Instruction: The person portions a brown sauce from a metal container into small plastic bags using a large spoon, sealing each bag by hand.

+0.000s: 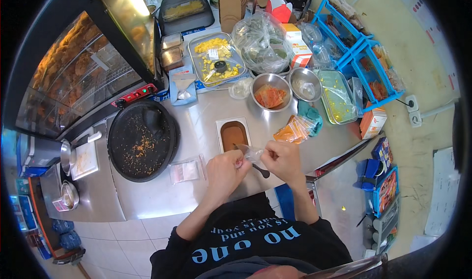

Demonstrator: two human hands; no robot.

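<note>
My left hand (229, 170) and my right hand (282, 161) pinch a small clear plastic bag (253, 154) from its two sides, over the near end of a steel pan of brown sauce (233, 133). A dark spoon or ladle (261, 171) partly shows beneath the bag. Left of my left hand lies a pack of small clear zip bags (187, 170). Beyond my right hand are filled sachets of orange-brown sauce (293, 128) beside a teal cloth (310, 117). A steel bowl (272, 109) behind the pan holds packets with orange-red contents (270, 96).
A round black pan (127, 168) with crumbs stands left, near a heated display case (88, 79) of fried food. Farther back are a glass tray (216, 82) of yellow pieces, a smaller steel bowl (305, 84), a green-tinted glass tray (338, 121) and blue baskets (376, 76).
</note>
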